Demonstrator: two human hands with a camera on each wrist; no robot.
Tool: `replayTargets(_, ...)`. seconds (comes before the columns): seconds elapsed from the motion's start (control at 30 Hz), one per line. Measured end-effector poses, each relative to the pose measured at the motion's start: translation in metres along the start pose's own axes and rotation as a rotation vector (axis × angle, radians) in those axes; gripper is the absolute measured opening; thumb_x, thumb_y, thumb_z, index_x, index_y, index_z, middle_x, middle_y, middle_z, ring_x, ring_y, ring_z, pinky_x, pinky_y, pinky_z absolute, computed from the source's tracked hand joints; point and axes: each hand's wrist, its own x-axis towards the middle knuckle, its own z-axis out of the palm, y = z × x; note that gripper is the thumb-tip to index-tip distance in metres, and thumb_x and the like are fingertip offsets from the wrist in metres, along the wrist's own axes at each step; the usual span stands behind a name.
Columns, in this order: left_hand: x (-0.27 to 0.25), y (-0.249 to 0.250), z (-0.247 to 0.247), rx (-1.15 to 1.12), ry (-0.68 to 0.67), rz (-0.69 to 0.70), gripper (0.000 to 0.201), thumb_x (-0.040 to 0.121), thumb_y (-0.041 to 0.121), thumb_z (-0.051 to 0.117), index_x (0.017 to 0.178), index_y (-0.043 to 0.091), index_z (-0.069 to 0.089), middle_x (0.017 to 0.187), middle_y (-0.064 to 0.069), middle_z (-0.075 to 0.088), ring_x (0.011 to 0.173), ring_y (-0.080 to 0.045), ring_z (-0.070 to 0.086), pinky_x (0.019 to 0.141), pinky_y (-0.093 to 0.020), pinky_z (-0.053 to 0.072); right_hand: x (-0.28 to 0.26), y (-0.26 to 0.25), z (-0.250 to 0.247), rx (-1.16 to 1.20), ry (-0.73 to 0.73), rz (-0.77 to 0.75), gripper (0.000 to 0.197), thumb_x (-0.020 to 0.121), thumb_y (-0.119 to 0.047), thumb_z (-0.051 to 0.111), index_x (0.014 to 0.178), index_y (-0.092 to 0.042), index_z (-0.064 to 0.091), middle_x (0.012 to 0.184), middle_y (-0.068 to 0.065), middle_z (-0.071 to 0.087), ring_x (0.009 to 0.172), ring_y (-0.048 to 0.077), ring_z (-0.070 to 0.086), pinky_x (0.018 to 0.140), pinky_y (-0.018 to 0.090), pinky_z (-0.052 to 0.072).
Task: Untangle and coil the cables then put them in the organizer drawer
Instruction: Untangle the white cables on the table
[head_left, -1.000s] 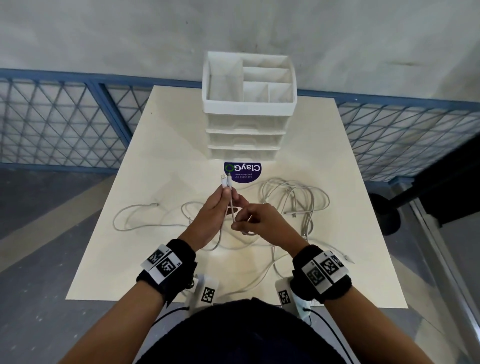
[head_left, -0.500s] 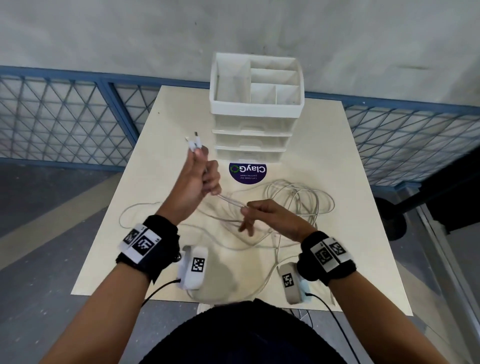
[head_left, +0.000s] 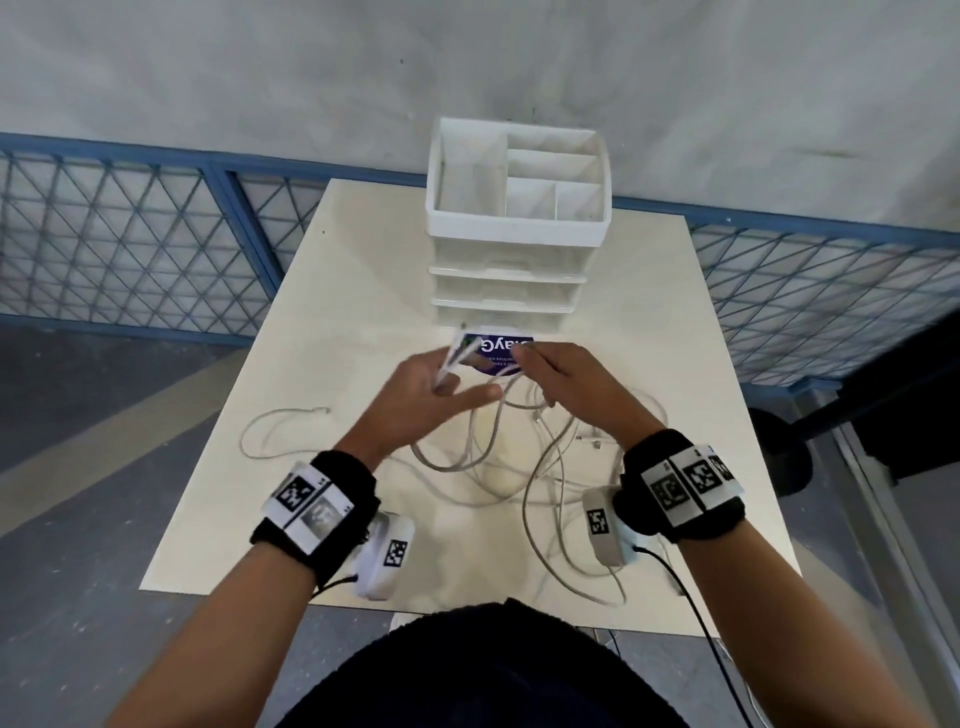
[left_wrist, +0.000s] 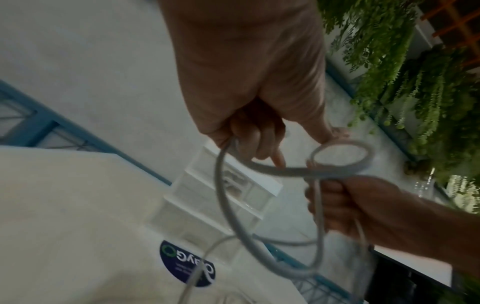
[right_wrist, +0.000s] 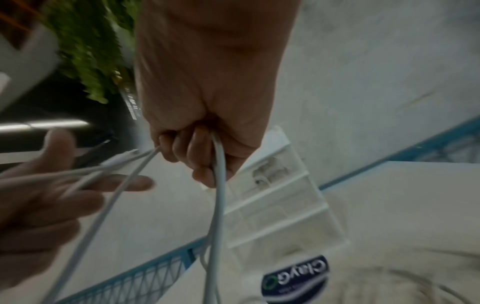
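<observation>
A round purple sticker (head_left: 498, 356) reading "ClayGo" lies on the pale surface (head_left: 343, 291) before the white plastic organizer (head_left: 517, 218). Both hands grip one smooth white cable (left_wrist: 259, 259) — left hand (head_left: 421, 400) pinching its plugs, right hand (head_left: 566, 387) clenched around a loop.

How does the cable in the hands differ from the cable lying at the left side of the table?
The held cable is lifted off the table, gripped by the left hand and the right hand; the left cable lies flat, untouched. The held cable hangs in loops into the tangle; the left cable forms one open curve, apart. Both are thin and white.
</observation>
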Motion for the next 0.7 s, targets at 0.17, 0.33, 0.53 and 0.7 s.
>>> replayTargets(0.17,-0.002,0.017,0.003,0.030,-0.046,0.043,0.030,0.092,0.025,0.056,0.070,0.008,0.067,0.048,0.012,0.037,0.046,-0.005,0.027,0.050,-0.015,0.024,0.006,-0.021,-0.006,0.061,0.010,-0.087,0.043,0.097,-0.024,0.047,0.054,-0.033,0.046,0.045,-0.019,0.050,0.047,-0.001,0.045,0.053,0.010,0.032)
replayTargets(0.33,-0.005,0.038,-0.016,0.020,0.045,0.094,0.030,0.093,0.025,0.051,0.065,0.015,0.056,0.050,0.007,0.030,0.042,-0.004,0.024,0.042,-0.013,0.022,0.003,0.002,-0.003,0.264,-0.120,0.029,0.052,0.096,-0.039,0.042,0.052,-0.012,0.042,0.047,-0.004,0.039,0.047,0.012,0.036,0.060,0.034,0.041)
replayTargets(0.53,-0.012,0.026,-0.067,-0.009,0.299,0.073,0.033,0.097,0.035,0.044,0.066,0.024,0.051,0.043,0.013,0.037,0.042,-0.003,0.025,0.042,-0.017,0.023,-0.016,0.068,0.001,0.345,-0.026,0.188,0.060,0.077,-0.069,0.050,0.055,-0.013,0.043,0.051,-0.002,0.041,0.053,0.014,0.041,0.081,0.038,0.043)
replayTargets(0.7,-0.012,-0.022,-0.084,0.467,0.192,-0.155,0.031,0.093,0.037,0.050,0.065,0.024,0.056,0.058,0.008,0.053,0.058,-0.014,0.047,0.060,-0.030,0.034,-0.005,0.053,-0.028,0.444,0.138,0.209,0.047,0.097,-0.044,0.037,0.055,-0.023,0.032,0.049,-0.010,0.025,0.042,0.007,0.022,0.050,0.022,0.036)
